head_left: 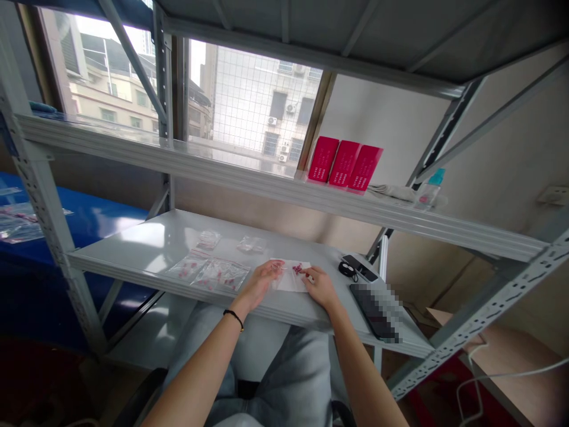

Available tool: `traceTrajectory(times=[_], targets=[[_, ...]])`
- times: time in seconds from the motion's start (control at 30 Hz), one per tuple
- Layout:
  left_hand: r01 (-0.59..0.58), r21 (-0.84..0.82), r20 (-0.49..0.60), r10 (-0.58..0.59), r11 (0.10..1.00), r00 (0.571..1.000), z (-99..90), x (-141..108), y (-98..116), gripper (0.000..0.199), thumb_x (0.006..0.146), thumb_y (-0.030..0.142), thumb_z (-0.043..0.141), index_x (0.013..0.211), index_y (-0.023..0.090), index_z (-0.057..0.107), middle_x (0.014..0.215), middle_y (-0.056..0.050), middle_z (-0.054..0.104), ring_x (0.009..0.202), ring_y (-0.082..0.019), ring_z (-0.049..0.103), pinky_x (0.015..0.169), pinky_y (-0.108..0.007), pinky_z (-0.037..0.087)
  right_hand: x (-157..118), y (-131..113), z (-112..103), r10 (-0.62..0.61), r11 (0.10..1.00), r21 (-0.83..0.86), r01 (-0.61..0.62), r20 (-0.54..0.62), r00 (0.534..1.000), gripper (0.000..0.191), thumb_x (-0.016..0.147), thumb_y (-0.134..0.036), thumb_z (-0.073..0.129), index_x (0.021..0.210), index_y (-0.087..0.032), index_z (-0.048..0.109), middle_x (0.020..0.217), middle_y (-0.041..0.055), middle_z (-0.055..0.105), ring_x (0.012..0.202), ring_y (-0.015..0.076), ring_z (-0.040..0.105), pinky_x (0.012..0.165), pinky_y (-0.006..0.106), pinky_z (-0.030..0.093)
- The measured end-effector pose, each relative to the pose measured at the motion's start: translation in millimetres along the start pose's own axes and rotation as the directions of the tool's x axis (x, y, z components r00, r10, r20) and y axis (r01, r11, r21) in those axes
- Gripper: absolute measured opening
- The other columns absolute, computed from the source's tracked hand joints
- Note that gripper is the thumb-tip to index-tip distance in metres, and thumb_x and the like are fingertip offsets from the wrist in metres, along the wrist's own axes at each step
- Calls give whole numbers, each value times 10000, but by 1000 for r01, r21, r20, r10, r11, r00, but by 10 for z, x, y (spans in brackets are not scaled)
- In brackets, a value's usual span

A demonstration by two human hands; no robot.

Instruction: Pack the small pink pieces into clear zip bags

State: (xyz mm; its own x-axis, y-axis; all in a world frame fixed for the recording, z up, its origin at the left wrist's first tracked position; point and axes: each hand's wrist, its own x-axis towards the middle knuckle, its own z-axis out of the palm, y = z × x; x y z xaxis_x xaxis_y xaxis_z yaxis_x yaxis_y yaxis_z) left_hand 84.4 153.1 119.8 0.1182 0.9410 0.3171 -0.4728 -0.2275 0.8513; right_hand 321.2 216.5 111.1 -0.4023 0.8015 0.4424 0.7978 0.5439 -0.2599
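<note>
My left hand (pixel 258 284) and my right hand (pixel 320 287) rest on a grey metal shelf (pixel 142 252), on either side of a white sheet of paper (pixel 290 283). A small cluster of pink pieces (pixel 297 270) lies on the paper, close to my right fingertips. The fingers of my left hand reach toward the paper's left part, and anything between them is too small to make out. To the left lie two zip bags holding pink pieces (pixel 221 274) and two smaller clear bags (pixel 208 239).
A blurred phone (pixel 374 312), a second dark phone (pixel 360 268) and a black pouch (pixel 347 270) lie to my right. Shelf uprights stand at both sides. Red boxes (pixel 344 164) stand on the shelf above. A blue surface (pixel 75 228) lies to the left.
</note>
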Motion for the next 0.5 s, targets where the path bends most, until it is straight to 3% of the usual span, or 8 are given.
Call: traceTrajectory(times=[0.17, 0.5], targets=[[13, -8, 2, -13, 1000, 1000, -2, 2, 7, 350, 808, 399, 778, 1090, 195, 738, 1052, -72, 696, 984, -213, 595, 852, -296, 388, -36, -41, -22, 10, 999, -41, -8, 53, 999, 216, 961, -247, 526, 1002, -206, 734, 999, 63, 719, 997, 213, 643, 884, 284, 459], [17, 2, 53, -17, 1000, 998, -1, -34, 14, 396, 769, 352, 808, 1120, 185, 734, 1094, -89, 702, 1056, -237, 587, 952, -335, 384, 150, -147, -114, 45, 985, -171, -13, 183, 982, 223, 908, -142, 541, 813, -204, 733, 880, 69, 742, 816, 189, 660, 724, 255, 416]])
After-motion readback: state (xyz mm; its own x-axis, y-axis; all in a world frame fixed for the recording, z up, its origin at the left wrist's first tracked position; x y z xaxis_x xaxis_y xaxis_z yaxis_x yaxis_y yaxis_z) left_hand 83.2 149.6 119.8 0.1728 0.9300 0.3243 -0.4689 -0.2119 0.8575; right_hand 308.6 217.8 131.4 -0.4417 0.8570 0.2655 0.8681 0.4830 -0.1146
